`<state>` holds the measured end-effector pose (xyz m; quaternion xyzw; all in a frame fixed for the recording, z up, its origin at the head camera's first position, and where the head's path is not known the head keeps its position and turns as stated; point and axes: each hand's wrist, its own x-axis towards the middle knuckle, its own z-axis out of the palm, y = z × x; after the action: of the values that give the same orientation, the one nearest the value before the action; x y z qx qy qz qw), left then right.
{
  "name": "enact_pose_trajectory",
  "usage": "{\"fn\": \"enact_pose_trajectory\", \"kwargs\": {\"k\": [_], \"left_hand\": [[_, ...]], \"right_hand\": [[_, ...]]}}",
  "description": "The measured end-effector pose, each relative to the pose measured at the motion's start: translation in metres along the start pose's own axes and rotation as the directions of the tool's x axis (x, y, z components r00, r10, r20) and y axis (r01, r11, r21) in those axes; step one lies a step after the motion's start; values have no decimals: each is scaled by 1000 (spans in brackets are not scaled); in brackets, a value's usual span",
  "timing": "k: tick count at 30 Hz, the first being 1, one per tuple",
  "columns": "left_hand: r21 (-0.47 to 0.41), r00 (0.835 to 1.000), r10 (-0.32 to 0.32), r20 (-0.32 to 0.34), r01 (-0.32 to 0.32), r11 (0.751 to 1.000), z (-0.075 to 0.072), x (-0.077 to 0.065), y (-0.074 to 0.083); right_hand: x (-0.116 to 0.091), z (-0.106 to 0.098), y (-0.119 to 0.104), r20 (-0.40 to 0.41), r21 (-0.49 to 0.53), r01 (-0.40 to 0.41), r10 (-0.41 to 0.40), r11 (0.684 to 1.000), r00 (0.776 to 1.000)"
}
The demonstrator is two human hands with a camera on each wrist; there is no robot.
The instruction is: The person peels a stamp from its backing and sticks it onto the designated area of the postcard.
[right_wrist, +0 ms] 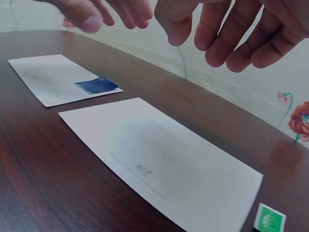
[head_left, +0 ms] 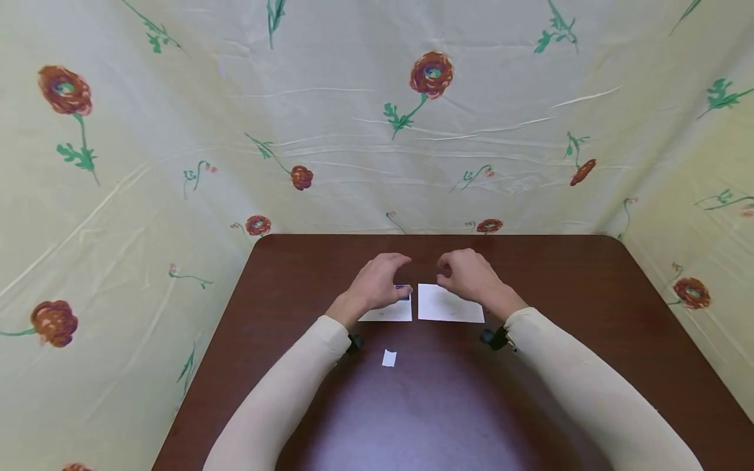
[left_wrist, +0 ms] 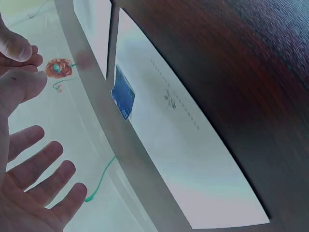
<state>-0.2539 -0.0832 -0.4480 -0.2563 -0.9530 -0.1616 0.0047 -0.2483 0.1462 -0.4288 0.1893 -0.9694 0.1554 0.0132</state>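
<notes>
My left hand (head_left: 377, 281) hovers over the left white envelope (left_wrist: 188, 150), fingers spread and thumb apart. A blue stamp (left_wrist: 124, 94) lies at that envelope's far right corner, reaching slightly past its edge; the left thumb overlaps it in the head view. Above the far edge of the right white envelope (right_wrist: 159, 145) hangs my right hand (head_left: 471, 275). Its fingers (right_wrist: 219, 43) are loosely bent, thumb apart, with nothing seen between them. Small grey print shows near the lower edge of both envelopes. Beside the right envelope's end, a green stamp (right_wrist: 269, 220) with toothed edges lies on the table.
A small white slip of paper (head_left: 389, 358) lies on the brown table (head_left: 424, 418), nearer me than the left envelope. Flower-patterned sheeting (head_left: 353, 131) rises behind the table and along both sides.
</notes>
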Motion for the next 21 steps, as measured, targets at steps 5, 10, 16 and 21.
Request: {"fn": "enact_pose_trajectory", "kwargs": {"k": [5,10,16,21], "left_hand": [[60,998,39,45,-41,997,7,4,4],[89,995,56,80,-63,994,14,8,9],[95,991,70,116,-81,992,20,9,14],[115,988,58,145,-76,990,26,11,15]], "right_hand": [[-6,-7,7,8,-11,-6,7,1000,1000],[-11,-10,15,18,-29,-29,29,999,999],[-18,-12,25,28,-42,-53,54,998,998],[-23,-13,31,50,-33,-70,71,997,996]]}}
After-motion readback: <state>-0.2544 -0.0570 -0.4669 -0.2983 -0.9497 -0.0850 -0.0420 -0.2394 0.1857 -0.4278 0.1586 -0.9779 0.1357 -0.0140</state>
